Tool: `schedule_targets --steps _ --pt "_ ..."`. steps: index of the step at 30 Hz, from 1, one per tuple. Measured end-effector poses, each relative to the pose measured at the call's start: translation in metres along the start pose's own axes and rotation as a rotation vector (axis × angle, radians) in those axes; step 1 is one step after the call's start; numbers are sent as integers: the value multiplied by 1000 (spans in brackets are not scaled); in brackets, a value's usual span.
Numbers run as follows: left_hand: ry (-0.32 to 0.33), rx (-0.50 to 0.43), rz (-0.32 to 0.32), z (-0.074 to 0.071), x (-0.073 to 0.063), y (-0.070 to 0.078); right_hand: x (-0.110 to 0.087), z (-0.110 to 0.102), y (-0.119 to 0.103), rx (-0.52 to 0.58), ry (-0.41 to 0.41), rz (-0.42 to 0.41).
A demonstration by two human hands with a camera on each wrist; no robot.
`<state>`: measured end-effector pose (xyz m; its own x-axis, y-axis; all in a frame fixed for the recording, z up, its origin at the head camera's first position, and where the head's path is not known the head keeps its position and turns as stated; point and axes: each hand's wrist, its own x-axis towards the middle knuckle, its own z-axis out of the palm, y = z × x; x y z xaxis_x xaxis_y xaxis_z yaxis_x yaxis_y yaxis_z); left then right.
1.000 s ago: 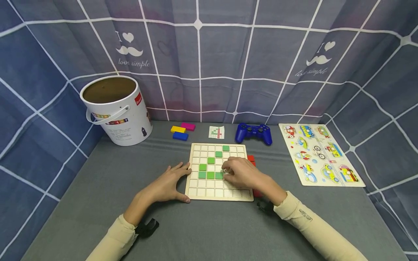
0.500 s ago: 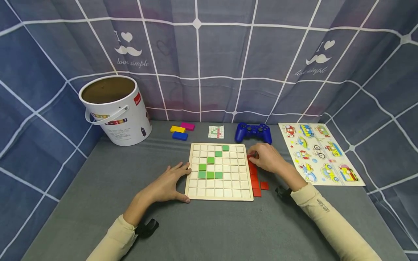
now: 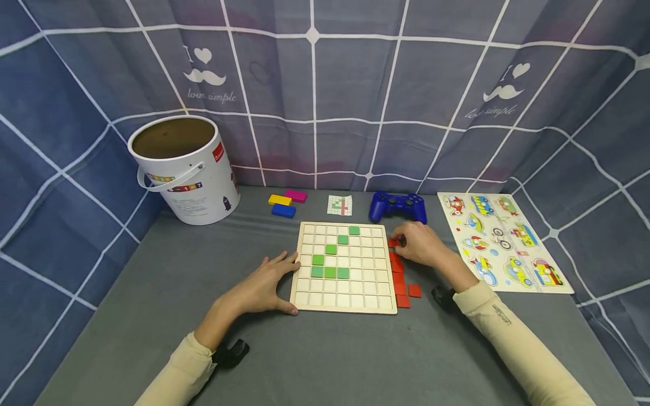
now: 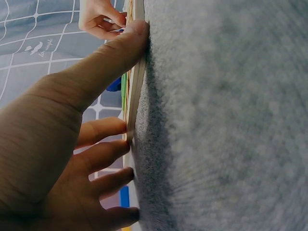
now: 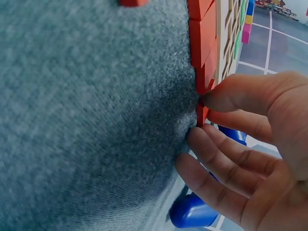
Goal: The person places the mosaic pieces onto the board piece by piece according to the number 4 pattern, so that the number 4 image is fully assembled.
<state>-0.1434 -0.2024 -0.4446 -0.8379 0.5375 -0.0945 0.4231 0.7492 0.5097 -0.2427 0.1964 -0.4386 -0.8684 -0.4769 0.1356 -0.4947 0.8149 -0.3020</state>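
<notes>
A wooden grid board [image 3: 345,303] lies flat on the grey table, with several green tiles [image 3: 330,249] set in its squares. My left hand [image 3: 259,287] rests along the board's left edge, fingers spread and fingertips touching the side, as the left wrist view also shows. Beyond the right edge, my right hand [image 3: 421,245] pinches a small red tile [image 5: 203,111] between thumb and forefinger. More red tiles [image 3: 398,276] lie in a strip against that edge, and a single red tile [image 3: 414,291] sits slightly apart. The hand partly hides the top of the strip.
Behind the board are a small pattern card [image 3: 339,205], a blue game controller [image 3: 398,207] and yellow, pink and blue blocks [image 3: 283,210]. A white bucket [image 3: 198,192] stands at back left. A picture puzzle board [image 3: 503,242] lies to the right.
My right hand has moved from over the board's middle right to the red tiles beside it, uncovering the squares and the tile strip. My left hand stays at the left edge.
</notes>
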Motion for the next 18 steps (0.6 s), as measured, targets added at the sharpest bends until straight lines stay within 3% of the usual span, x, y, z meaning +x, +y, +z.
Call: schedule_targets --steps 10,15,18 --pt "8 0 1 -1 -2 0 3 -1 1 -24 27 21" --pt "8 1 -3 -1 -2 0 11 -2 -15 -9 87 -42" --pt "1 -3 -7 -1 -2 0 18 2 -27 0 72 -76"
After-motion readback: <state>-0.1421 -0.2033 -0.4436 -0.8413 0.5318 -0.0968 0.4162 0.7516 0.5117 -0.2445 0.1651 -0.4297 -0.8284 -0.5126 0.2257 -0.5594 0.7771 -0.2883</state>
